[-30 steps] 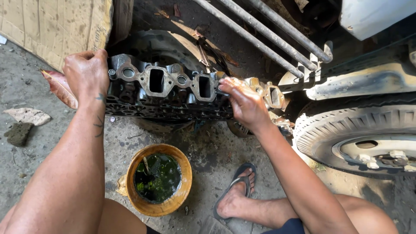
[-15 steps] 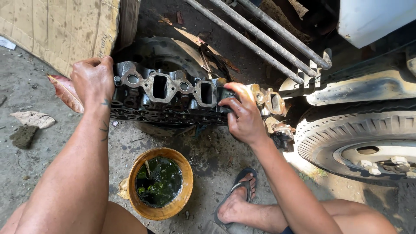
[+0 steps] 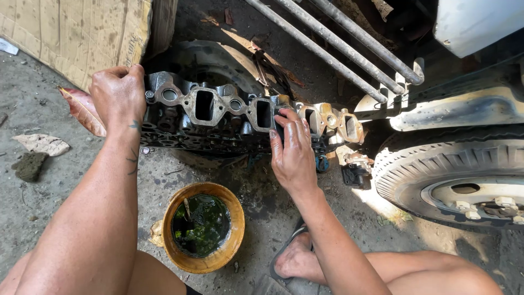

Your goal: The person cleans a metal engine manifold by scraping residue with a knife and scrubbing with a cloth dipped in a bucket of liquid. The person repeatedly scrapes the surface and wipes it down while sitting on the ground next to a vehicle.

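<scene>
A long, dirty metal cylinder head (image 3: 218,114) with rectangular and round ports stands on its edge on the oily concrete. My left hand (image 3: 117,95) grips its left end from above. My right hand (image 3: 292,147) lies flat against its front face near the middle, fingers spread over a port. Below the head sits a yellow-brown bowl (image 3: 232,237) holding dark green liquid and a small brush.
A vehicle tyre (image 3: 436,175) and body panel stand at the right, with metal rods (image 3: 338,46) slanting above. Cardboard (image 3: 71,30) leans at the upper left, a dry leaf (image 3: 82,109) beside it. My sandalled foot (image 3: 295,257) rests near the bowl.
My right hand has slid left from the head's right end to its middle and flattened against the face. The left hand keeps its grip on the left end.
</scene>
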